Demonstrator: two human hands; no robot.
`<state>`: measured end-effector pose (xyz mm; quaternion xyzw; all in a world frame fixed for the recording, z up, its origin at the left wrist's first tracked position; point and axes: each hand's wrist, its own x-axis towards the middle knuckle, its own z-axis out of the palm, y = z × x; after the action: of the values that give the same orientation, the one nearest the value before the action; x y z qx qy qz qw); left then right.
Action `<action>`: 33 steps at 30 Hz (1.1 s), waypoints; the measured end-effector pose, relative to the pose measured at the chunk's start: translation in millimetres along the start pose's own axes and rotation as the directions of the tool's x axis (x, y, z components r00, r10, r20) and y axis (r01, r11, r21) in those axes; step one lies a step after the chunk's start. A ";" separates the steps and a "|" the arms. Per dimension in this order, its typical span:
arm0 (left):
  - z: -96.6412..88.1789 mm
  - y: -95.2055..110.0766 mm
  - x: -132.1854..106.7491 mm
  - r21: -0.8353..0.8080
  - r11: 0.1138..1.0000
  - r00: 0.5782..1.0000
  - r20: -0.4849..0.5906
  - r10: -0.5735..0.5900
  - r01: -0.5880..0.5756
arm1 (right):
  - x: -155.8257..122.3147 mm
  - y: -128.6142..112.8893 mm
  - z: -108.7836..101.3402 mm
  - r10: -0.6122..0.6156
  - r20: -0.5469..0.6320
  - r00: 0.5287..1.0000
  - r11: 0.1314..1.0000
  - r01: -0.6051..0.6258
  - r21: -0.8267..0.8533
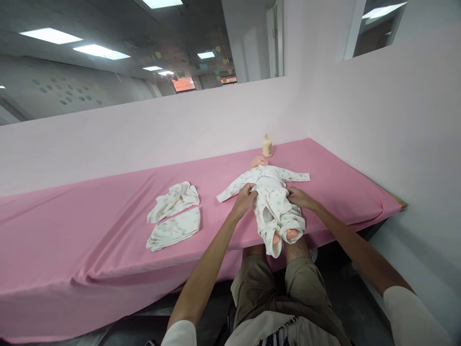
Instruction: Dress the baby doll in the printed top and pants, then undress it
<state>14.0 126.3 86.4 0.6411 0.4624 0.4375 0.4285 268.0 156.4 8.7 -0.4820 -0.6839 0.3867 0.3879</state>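
Observation:
A baby doll (260, 161) lies on its back on the pink-covered table, its feet toward me. It wears a white patterned long-sleeved top (288, 174) with both sleeves spread out. White patterned baby pants (276, 204) cover its legs, and its feet show at the leg openings. My left hand (246, 198) pinches the waistband on the left side. On the right side of the waistband, my right hand (298, 196) has its fingers closed on the cloth. The inner fingertips of both hands are partly hidden by the fabric.
Two folded white patterned cloth pieces, an upper garment (175, 199) and a lower garment (175, 229), lie to the left on the pink tablecloth (108, 230). A cream pump bottle (267, 146) stands behind the doll's head. White walls border the table at the back and right.

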 end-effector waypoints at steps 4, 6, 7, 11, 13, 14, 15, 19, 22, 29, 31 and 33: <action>2.3 11.0 5.5 0.040 0.999 0.999 0.035 -0.033 0.031 | -6.3 -22.2 -11.0 0.026 -0.027 0.999 0.994 -0.023 0.110; 2.0 17.6 7.6 0.082 0.996 0.994 0.100 -0.043 0.035 | -11.2 -41.2 -12.5 0.010 0.003 1.000 0.995 -0.010 0.104; 2.3 21.2 8.7 0.105 0.994 0.989 0.142 -0.050 0.036 | -13.4 -51.2 -11.4 -0.001 0.039 0.999 0.996 -0.002 0.085; 7.0 33.3 12.7 0.184 0.983 0.965 0.260 -0.047 -0.002 | -15.7 -82.1 -0.3 -0.088 0.186 0.979 0.996 0.093 -0.018; 8.0 34.6 12.8 0.196 0.980 0.961 0.274 -0.042 -0.014 | -12.2 -87.9 2.6 -0.110 0.209 0.972 0.983 0.137 -0.119; 7.1 33.5 11.9 0.195 0.981 0.959 0.280 -0.045 -0.010 | -9.8 -88.6 2.3 -0.108 0.197 0.974 0.977 0.141 -0.160; 5.2 31.4 10.2 0.192 0.981 0.956 0.288 -0.054 -0.003 | -7.3 -88.1 0.9 -0.096 0.164 0.982 0.975 0.126 -0.181; -10.5 15.0 -3.6 0.183 0.983 0.934 0.345 -0.091 0.028 | -0.3 -78.7 -8.5 -0.007 -0.038 0.999 1.000 0.006 -0.024; -24.0 0.0 -15.7 0.147 0.987 0.909 0.397 -0.126 0.072 | 1.1 -67.2 -10.0 0.085 -0.131 0.988 0.979 -0.058 0.197; -40.1 -18.1 -10.8 -0.153 0.969 0.966 0.202 -0.163 0.195 | 5.4 -46.7 -3.9 0.261 -0.081 0.962 0.869 -0.197 0.454; -38.6 -18.7 -2.0 -0.225 0.953 0.974 0.141 -0.176 0.205 | 7.9 -44.5 -2.6 0.258 -0.054 0.965 0.860 -0.204 0.468; -35.2 -20.9 6.5 -0.241 0.950 0.978 0.101 -0.181 0.200 | 10.2 -43.1 -1.4 0.252 -0.023 0.967 0.863 -0.214 0.458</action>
<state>-23.0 142.0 76.3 0.5508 0.4465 0.4237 0.5637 251.4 156.2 49.8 -0.4733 -0.4953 0.5588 0.4674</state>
